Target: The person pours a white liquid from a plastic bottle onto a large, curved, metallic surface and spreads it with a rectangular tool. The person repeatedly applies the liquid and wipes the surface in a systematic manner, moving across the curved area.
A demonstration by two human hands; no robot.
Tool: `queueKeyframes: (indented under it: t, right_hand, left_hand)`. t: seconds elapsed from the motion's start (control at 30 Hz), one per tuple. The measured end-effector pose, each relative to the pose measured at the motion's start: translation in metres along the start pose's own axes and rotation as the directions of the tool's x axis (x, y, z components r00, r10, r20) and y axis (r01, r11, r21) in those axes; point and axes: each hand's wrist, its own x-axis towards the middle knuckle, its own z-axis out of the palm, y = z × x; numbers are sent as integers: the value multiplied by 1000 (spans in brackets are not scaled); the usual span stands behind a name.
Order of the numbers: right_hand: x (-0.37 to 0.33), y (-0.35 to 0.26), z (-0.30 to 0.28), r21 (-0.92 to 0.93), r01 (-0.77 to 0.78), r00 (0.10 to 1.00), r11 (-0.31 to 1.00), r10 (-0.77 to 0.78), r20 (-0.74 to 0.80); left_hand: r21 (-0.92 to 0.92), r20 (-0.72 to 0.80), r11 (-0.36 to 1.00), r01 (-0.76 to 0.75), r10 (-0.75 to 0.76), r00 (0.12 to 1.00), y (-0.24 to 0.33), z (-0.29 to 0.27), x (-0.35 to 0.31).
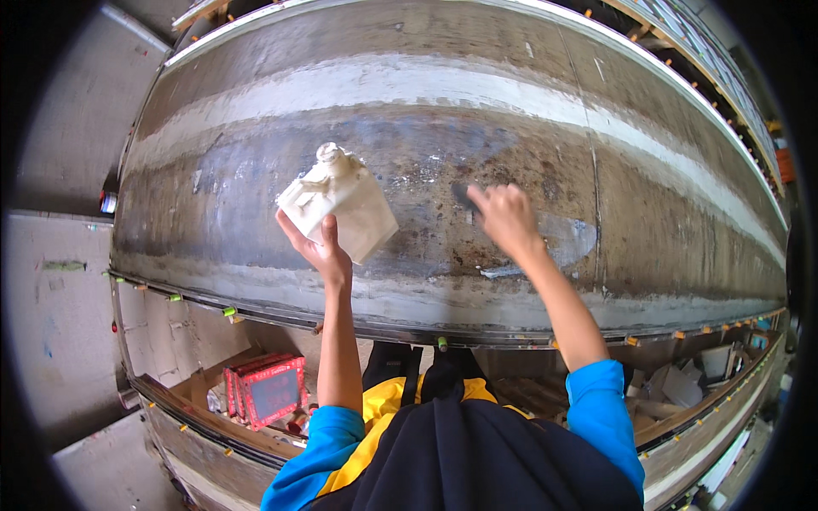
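Note:
In my left hand (322, 247) is a white boxy plastic jug (362, 217), tilted above the table. White residue coats its neck and handle area at the top. My thumb lies along its near side, and the other fingers are partly hidden behind it. To the right, my right hand (507, 221) is closed, palm down, around a small dark flat piece (464, 196) close to the table surface. Blur and the fingers hide its exact kind. Small white specks (422, 177) lie on the stained surface between my hands.
The long brown table (341, 43) carries a broad white band (400, 81) and a pale grey patch (571, 240) near my right forearm. Coloured pegs line its near edge, including a green one (442, 344). Below sit red-framed boards (266, 392) and cardboard scraps (682, 385).

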Motion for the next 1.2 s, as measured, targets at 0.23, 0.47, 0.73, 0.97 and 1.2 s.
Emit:
queueKeyframes:
  t: [0.23, 0.47, 0.73, 0.97, 1.2]
  right_hand:
    - [-69, -9, -41, 198, -446, 895, 873, 439, 80]
    - [-43, -52, -25, -38, -893, 425, 448, 869, 255]
    - [45, -86, -47, 270, -935, 303, 228, 910, 282]
    - [35, -117, -26, -12, -944, 318, 331, 915, 249]
    - [52, -49, -11, 156, -656, 755, 739, 647, 110]
  left_hand:
    - [-22, 140, 1000, 7, -4, 990, -4, 8, 25]
    - [-52, 252, 998, 36, -21, 967, -5, 8, 51]
    - [-18, 421, 998, -59, 61, 905, -15, -22, 100]
    - [-46, 443, 999, -17, 36, 896, -19, -32, 119]
    - [-48, 416, 999, -4, 24, 909, -18, -38, 122]
